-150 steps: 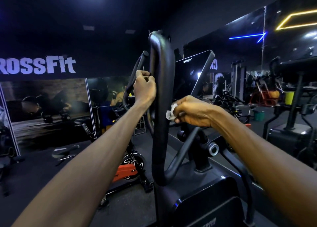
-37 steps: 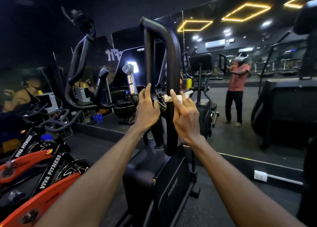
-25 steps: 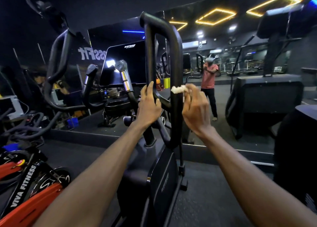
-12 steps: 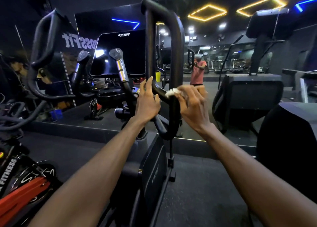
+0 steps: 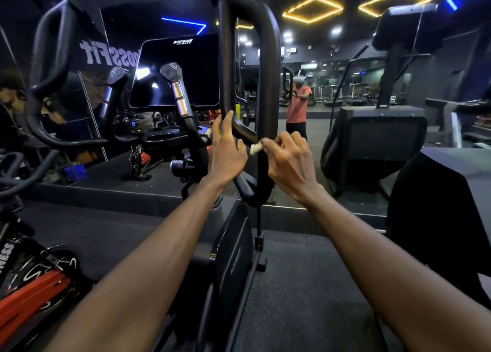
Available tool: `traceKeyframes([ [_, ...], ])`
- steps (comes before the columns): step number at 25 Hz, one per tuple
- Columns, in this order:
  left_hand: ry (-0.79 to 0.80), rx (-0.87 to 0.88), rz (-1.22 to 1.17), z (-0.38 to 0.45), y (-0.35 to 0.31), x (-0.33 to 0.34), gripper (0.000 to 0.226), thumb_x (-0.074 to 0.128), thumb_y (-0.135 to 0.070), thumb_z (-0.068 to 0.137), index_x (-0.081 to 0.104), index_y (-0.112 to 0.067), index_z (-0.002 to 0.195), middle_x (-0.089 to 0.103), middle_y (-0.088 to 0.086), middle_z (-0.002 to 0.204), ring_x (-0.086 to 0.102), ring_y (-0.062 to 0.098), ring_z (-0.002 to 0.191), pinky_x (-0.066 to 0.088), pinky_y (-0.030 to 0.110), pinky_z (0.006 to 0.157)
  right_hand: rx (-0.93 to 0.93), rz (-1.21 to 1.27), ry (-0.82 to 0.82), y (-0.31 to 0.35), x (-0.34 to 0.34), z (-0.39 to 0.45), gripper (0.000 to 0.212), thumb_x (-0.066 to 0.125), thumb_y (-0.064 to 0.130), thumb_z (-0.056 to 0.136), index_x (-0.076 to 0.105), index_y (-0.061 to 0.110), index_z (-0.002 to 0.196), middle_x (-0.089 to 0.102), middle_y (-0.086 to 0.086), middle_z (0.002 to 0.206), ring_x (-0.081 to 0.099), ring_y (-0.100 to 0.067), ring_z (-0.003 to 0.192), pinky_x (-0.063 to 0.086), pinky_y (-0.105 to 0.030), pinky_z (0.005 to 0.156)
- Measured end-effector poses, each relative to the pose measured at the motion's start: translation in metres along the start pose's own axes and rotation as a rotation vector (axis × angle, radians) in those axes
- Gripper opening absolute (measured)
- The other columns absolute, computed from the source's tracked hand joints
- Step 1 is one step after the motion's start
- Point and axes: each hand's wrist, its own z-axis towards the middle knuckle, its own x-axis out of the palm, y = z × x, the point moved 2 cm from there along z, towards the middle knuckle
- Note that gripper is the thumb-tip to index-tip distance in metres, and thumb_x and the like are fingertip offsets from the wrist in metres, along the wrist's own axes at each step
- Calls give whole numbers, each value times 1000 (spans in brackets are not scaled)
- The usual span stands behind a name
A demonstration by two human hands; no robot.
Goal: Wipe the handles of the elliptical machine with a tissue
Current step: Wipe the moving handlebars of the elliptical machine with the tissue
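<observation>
The elliptical's black looped handle (image 5: 268, 59) rises in the middle of the head view. My left hand (image 5: 225, 149) rests on the inner bar of the loop, fingers pointing up along it. My right hand (image 5: 288, 160) pinches a small crumpled white tissue (image 5: 255, 148) and presses it against the outer bar low on the loop. The far side of the bar under the tissue is hidden. A second black looped handle (image 5: 47, 67) stands at the far left, with the dark console screen (image 5: 183, 70) between the two.
A wall mirror (image 5: 332, 86) ahead reflects a person in a red shirt and other machines. A red spin bike (image 5: 32, 280) sits low left. A large black machine (image 5: 446, 205) stands close on the right. Dark rubber floor (image 5: 300, 285) lies below.
The view has swung from the left handle round to the right one. My right hand slid the tissue down the outer bar over the last second while my left hand stayed on the inner bar.
</observation>
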Motion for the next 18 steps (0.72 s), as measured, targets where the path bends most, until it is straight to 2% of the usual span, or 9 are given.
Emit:
traceKeyframes([
  [2, -2, -3, -2, -2, 0, 2, 69, 54, -8, 93, 24, -25, 152, 15, 8, 160, 35, 24, 139, 29, 22, 101, 11, 94, 68, 1, 0, -2, 18, 50, 13, 96, 63, 13, 109, 51, -9, 90, 46, -18, 70, 46, -32, 59],
  [3, 4, 0, -6, -3, 2, 3, 68, 54, -8, 93, 25, -26, 152, 14, 8, 160, 34, 25, 140, 30, 23, 104, -13, 140, 146, 3, 3, -15, 20, 49, 12, 97, 61, 11, 112, 50, -9, 95, 51, -19, 68, 52, -33, 58],
  [6, 20, 7, -23, -5, 7, 4, 68, 54, -7, 91, 27, -29, 150, 13, 6, 160, 33, 26, 141, 39, 38, 112, -56, 214, 340, 18, 10, -56, 26, 53, 15, 95, 60, 7, 119, 52, -15, 106, 64, -31, 69, 59, -42, 60],
  [8, 19, 14, -36, -7, 8, 5, 68, 53, -6, 91, 28, -30, 150, 14, 7, 160, 38, 26, 138, 44, 41, 108, 5, 214, 282, 22, 6, -49, 26, 50, 18, 94, 63, 6, 113, 56, -14, 100, 63, -30, 65, 57, -39, 56],
  [11, 10, 37, -39, -8, 11, 6, 67, 52, -5, 90, 30, -29, 149, 16, 8, 159, 47, 28, 130, 47, 41, 104, 132, 187, 92, 16, -4, -30, 24, 45, 19, 95, 62, 9, 108, 58, -8, 88, 50, -16, 60, 45, -28, 52],
  [13, 13, 43, -48, -9, 14, 7, 67, 52, -5, 90, 31, -28, 149, 18, 8, 158, 48, 29, 130, 46, 43, 105, 133, 212, 141, 13, -2, -44, 21, 45, 22, 96, 58, 9, 106, 58, -7, 89, 49, -14, 61, 39, -27, 51],
  [16, 7, 41, -45, -12, 15, 10, 66, 53, -3, 91, 32, -24, 150, 20, 10, 158, 38, 25, 138, 39, 41, 112, 57, 202, 285, 19, 6, -73, 14, 50, 22, 95, 51, 12, 106, 57, -9, 91, 60, -25, 62, 43, -32, 49],
  [18, -5, 40, -57, -13, 14, 11, 66, 53, -3, 91, 32, -24, 150, 20, 10, 158, 36, 25, 139, 38, 41, 113, 115, 224, 234, 21, 4, -59, 14, 50, 21, 96, 54, 10, 104, 59, -8, 86, 57, -23, 61, 42, -31, 50],
])
